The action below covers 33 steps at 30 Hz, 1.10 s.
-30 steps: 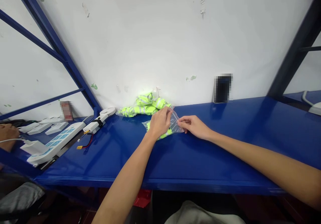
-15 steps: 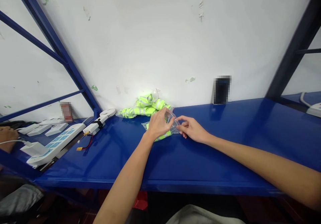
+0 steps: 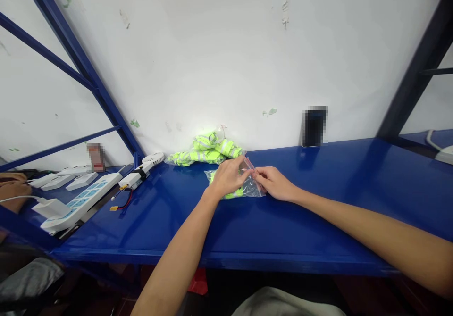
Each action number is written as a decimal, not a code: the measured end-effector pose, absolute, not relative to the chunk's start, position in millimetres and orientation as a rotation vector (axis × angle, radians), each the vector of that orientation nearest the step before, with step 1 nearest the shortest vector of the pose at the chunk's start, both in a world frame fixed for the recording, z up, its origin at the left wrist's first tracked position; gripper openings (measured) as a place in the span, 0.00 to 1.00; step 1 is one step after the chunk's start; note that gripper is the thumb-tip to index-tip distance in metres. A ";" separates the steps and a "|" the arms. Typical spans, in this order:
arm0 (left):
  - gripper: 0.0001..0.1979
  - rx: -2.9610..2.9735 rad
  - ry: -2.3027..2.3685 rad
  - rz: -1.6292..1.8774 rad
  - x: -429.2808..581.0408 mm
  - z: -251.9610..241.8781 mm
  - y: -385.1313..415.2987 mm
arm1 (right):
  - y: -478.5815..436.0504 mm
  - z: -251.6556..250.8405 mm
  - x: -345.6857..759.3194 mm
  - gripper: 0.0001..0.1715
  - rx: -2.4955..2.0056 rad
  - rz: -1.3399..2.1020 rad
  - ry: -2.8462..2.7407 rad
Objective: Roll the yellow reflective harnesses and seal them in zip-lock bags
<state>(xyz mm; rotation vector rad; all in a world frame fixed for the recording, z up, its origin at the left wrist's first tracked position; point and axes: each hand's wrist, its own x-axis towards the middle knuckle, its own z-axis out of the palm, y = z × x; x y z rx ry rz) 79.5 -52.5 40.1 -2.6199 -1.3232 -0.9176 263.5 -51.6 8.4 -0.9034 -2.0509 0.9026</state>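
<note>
A clear zip bag (image 3: 253, 188) with a neon yellow reflective item inside lies on the blue shelf (image 3: 269, 226). My left hand (image 3: 228, 178) rests on the bag's left part and pinches its top edge. My right hand (image 3: 274, 183) pinches the same edge from the right, fingertips nearly touching the left hand's. Behind the bag, a pile of more neon yellow reflective pieces in clear bags (image 3: 205, 150) sits against the white wall.
A white power strip (image 3: 79, 202), a small white fan (image 3: 146, 164), a battery lead with red wire (image 3: 120, 202) and white adapters (image 3: 67, 180) lie at left. Another person's hand (image 3: 12, 191) shows at the far left edge. A dark object (image 3: 314, 126) leans on the wall.
The bag has been lowered flatter onto the shelf. Both hands have drawn closer together along its top edge, the right hand sliding slightly left.
</note>
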 end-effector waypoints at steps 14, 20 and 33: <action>0.15 -2.666 -1.326 -0.972 80.7 42.8 -55.4 | -51.2 8.4 263.1 0.10 -0.903 0.663 -2.018; 0.14 -2.325 -1.202 -1.066 75.7 42.2 -57.3 | -47.3 6.4 264.5 0.12 -0.949 0.795 -1.930; 0.11 -2.453 -1.226 -0.999 87.0 41.6 -70.7 | -34.2 12.0 285.7 0.18 -1.008 0.602 -2.157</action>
